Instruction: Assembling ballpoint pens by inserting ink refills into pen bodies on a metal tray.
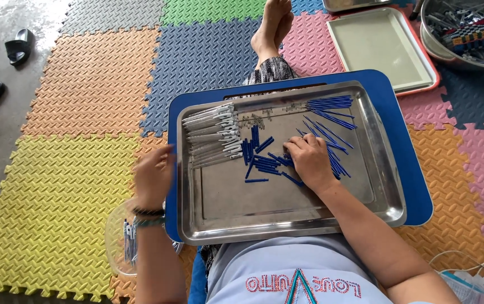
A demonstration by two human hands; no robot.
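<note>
Right hand (pixel 309 160) is flat, palm down, on the steel tray (pixel 219 208), fingers curled over the loose blue caps (pixel 261 160), with the thin blue refills (pixel 332 121) just beside it and white pen barrels (pixel 213 135) stacked on the tray's left. Left hand (pixel 153 175) hangs loosely open and blurry off the tray's left edge, holding nothing I can make out. Around it: a clear bowl (pixel 119 236) under that wrist, a cream tray (pixel 380 48) and a metal bowl of parts (pixel 467 28) up top, all well apart.

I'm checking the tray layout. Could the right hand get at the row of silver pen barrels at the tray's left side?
Probably yes: the right hand rests inside the steel tray, and only loose blue caps lie between it and the silver pen barrels.
</note>
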